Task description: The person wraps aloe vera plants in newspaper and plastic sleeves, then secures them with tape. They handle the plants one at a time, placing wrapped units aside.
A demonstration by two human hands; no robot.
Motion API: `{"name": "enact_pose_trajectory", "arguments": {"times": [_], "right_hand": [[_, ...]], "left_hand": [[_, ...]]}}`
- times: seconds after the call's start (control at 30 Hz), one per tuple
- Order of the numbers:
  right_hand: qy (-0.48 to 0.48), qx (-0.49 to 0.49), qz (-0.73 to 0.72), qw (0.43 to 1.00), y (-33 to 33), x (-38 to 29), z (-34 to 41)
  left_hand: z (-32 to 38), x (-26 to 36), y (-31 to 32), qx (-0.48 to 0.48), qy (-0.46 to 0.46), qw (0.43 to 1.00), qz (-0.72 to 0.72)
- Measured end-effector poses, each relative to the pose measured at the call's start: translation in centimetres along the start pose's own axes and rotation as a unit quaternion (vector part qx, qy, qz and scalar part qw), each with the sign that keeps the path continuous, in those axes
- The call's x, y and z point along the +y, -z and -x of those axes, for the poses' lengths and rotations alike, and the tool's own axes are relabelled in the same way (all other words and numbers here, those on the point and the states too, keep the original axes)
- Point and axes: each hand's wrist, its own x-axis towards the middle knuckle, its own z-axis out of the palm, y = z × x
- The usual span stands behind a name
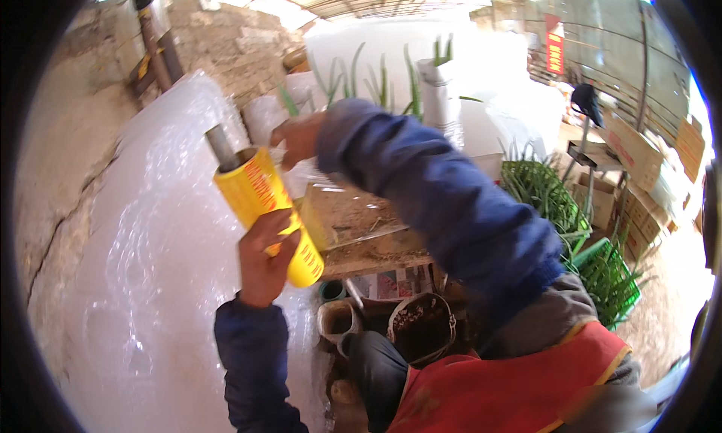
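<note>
My left hand (269, 255) is closed around a yellow printed roll of plastic film (254, 202), held tilted, with a grey rod (221, 147) sticking out of its upper end. Just beyond the roll's upper end is my right hand (297, 140), blurred, its fingers bent; clear film seems to stretch beside it, but whether the fingers grip it is unclear. Below my right forearm, clear film covers part of a soil-strewn wooden table (372, 258). Behind the arm stand green aloe-like leaves (383, 83) and a plant bundle in a white wrap (440, 95).
A large mass of bubble wrap (152, 252) fills the left side along a cracked wall. Under the table are a dirty bucket (422, 328) and a smaller pot (338, 319). At the right stand green crates of plants (609, 281), cardboard boxes (640, 219) and a metal stand (589, 162).
</note>
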Motion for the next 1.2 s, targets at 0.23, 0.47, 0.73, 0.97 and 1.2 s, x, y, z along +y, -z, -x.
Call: {"name": "enact_pose_trajectory", "arguments": {"times": [0.23, 0.47, 0.73, 0.97, 1.2], "right_hand": [[-0.044, 0.031, 0.109, 0.993, -4.3, 1.5, -6.2], [0.185, 0.055, 0.173, 0.966, -5.0, 2.4, -5.4], [0.170, -0.050, -0.216, 0.960, -2.8, -3.9, 5.2], [0.262, 0.125, 0.161, 0.943, -2.5, -3.9, 8.0], [0.315, 0.119, 0.162, 0.928, -10.7, -8.0, 9.4]], "left_hand": [[-1.6, 2.3, 4.1, 0.031, 0.016, 0.999, -0.014], [-4.4, 3.1, 2.5, 0.011, 0.019, 0.998, -0.059], [-5.8, 3.4, 4.3, -0.130, 0.011, 0.983, -0.133], [-8.1, 1.4, 2.6, -0.122, -0.100, 0.975, -0.155], [-9.8, 0.1, -1.6, -0.041, -0.014, 0.983, -0.176]]}}
